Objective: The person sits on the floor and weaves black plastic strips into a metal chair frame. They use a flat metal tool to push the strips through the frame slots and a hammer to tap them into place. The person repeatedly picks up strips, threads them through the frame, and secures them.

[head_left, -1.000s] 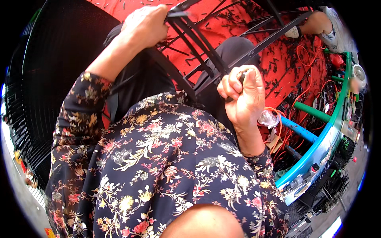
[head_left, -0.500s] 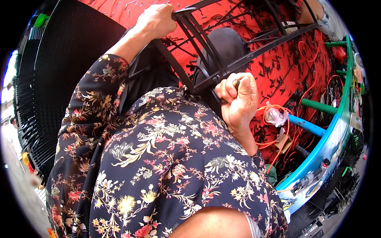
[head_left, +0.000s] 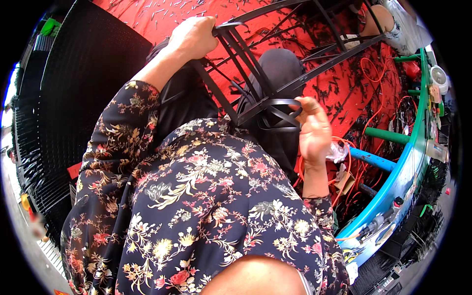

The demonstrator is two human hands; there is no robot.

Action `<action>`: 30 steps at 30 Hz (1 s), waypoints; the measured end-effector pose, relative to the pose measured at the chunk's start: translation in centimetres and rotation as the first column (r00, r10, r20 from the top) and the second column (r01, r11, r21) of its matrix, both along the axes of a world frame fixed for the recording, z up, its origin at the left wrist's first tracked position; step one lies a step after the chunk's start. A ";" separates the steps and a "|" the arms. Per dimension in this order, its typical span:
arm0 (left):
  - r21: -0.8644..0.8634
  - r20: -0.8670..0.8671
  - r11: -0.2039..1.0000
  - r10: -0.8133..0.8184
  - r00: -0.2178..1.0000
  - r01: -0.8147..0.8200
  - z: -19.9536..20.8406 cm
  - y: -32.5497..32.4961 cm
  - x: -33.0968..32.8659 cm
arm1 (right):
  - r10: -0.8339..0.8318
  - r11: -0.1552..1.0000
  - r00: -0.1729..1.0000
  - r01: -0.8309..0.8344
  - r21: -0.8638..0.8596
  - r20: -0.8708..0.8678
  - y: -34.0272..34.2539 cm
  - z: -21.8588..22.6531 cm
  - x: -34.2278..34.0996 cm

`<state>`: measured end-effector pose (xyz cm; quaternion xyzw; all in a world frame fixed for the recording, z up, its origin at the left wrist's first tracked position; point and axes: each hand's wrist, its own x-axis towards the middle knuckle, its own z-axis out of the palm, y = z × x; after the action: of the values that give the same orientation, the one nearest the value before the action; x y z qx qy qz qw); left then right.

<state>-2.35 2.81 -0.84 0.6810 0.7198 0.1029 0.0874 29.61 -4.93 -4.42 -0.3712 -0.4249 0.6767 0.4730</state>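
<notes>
A black frame of thin bars (head_left: 322,73) lies across my knees and reaches to the upper right. My left hand (head_left: 194,38) is closed around its bar at the upper left corner. Flat black strips (head_left: 280,102) bend in loops out from the frame's near corner. Beside these loops, my right hand (head_left: 314,129) has its curled fingertips at their outer end, on a strip. The fingers are a little blurred, and part of the grip is hidden.
Black strip scraps litter the red ground cover (head_left: 339,91). A curved blue-green rack (head_left: 410,152) stands at right, with orange cords (head_left: 376,73) and a small fan (head_left: 438,78). A dark woven panel (head_left: 93,73) is at left. Another person's leg (head_left: 378,22) shows at upper right.
My right hand has moved right and slightly down, away from the frame's corner. Strip loops now stand out between the corner and that hand. My left hand keeps its hold on the bar.
</notes>
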 end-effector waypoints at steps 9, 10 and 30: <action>-0.028 0.004 0.997 0.075 0.997 -0.075 1.0 0.1 0.0 | -0.181 0.667 0.699 -0.430 0.609 0.692 1.3 4.0 -4.8; -0.026 0.008 0.996 0.080 0.997 -0.080 1.0 0.2 -0.2 | -0.216 0.620 0.692 -0.448 0.644 0.689 1.3 4.1 -5.0; -0.059 -0.238 0.981 0.169 0.957 -0.187 2.1 0.3 1.3 | -0.088 0.983 0.814 -0.023 -0.183 -0.575 2.8 2.9 -8.5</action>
<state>-1.03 3.12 1.30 0.6166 0.7870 0.0011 0.0208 21.15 -2.15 -1.47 -0.1960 -0.1907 0.7851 0.5558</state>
